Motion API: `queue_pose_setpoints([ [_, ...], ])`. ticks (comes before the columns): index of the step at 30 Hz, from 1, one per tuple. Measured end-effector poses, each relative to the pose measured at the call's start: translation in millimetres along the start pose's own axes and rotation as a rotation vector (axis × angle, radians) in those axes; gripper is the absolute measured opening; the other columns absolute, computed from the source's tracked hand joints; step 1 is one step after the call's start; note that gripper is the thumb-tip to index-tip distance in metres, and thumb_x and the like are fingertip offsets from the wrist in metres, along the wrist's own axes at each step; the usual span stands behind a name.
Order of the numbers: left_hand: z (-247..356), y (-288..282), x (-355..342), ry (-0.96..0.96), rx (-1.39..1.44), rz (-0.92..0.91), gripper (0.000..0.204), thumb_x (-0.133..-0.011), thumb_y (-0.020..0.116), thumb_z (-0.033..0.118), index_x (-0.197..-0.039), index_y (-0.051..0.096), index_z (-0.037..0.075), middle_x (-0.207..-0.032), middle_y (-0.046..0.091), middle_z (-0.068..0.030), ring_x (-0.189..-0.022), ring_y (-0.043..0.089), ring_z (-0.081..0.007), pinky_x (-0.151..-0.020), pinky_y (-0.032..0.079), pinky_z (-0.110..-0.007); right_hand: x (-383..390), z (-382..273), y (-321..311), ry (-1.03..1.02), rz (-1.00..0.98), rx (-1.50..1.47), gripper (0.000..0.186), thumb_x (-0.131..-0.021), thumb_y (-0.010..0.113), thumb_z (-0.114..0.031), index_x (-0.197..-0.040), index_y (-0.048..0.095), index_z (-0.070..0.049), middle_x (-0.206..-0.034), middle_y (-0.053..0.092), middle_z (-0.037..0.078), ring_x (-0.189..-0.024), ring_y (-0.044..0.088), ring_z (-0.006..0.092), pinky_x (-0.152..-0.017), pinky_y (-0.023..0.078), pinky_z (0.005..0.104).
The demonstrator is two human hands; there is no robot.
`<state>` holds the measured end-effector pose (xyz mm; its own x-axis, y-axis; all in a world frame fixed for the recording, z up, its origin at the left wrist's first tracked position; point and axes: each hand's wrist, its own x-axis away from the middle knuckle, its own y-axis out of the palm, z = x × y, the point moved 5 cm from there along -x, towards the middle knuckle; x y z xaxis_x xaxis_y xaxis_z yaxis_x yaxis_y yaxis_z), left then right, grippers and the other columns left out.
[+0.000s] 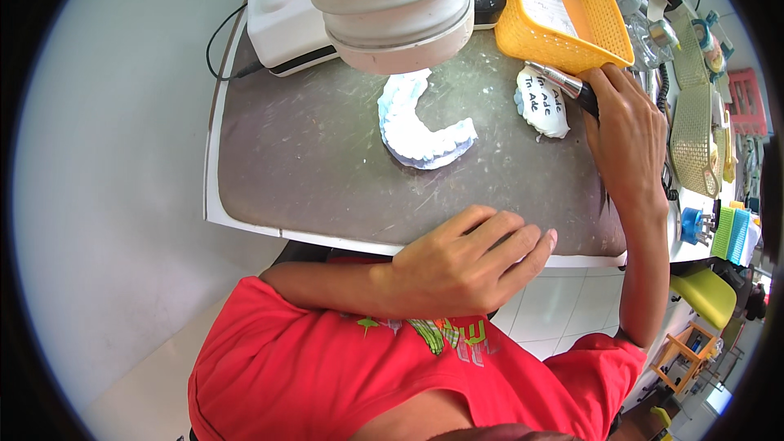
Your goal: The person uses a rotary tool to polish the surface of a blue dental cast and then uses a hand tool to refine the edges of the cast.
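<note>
Two chalky white plaster dental casts (420,126) lie on the scuffed grey worktop (310,171); right hand (625,135) clasps a metal handpiece (563,82) at two o'clock, left hand (461,265) rests loosely open, empty.

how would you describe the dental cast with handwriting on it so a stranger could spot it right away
Start at the grey worn worktop and go to its far right corner, just below the yellow plastic basket. There lies a small white plaster cast, beside the right hand that holds a metal-tipped tool. Unlike the horseshoe-shaped bluish-white cast at mid-table, it is a rounded lump with dark handwriting on top.
</note>
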<state>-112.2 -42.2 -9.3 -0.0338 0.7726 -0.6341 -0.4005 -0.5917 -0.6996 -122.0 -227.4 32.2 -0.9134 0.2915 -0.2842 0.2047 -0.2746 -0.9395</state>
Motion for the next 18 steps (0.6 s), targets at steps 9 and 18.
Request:
queue_pose_setpoints([
  [9, -22.7, -17.4, 0.8, -0.569, 0.912, 0.033, 0.023, -0.089, 0.063, 0.008, -0.11, 0.065, 0.0, -0.097, 0.065, -0.0069, -0.083, 0.062, -0.0155, -0.076, 0.05, -0.029, 32.8, -9.5, -55.7, -0.181, 0.134, -0.355, 0.025, -0.063, 0.07, -0.004, -0.087, 0.062, -0.003, -0.078, 0.061, 0.008, -0.067, 0.06, 0.0242, -0.058, 0.048, 0.0349],
  [18, -17.2, -2.2, -18.1, -0.751, 1.477, -0.28, 0.022, -0.089, 0.063, 0.0, -0.11, 0.066, -0.003, -0.104, 0.068, -0.0115, -0.096, 0.063, -0.0117, -0.083, 0.052, -0.025, 85.9, -41.5, -89.0, -0.236, 0.092, -0.64, 0.03, -0.052, 0.075, -0.004, -0.081, 0.066, -0.005, -0.07, 0.06, 0.004, -0.056, 0.056, 0.0159, -0.045, 0.042, 0.027],
])
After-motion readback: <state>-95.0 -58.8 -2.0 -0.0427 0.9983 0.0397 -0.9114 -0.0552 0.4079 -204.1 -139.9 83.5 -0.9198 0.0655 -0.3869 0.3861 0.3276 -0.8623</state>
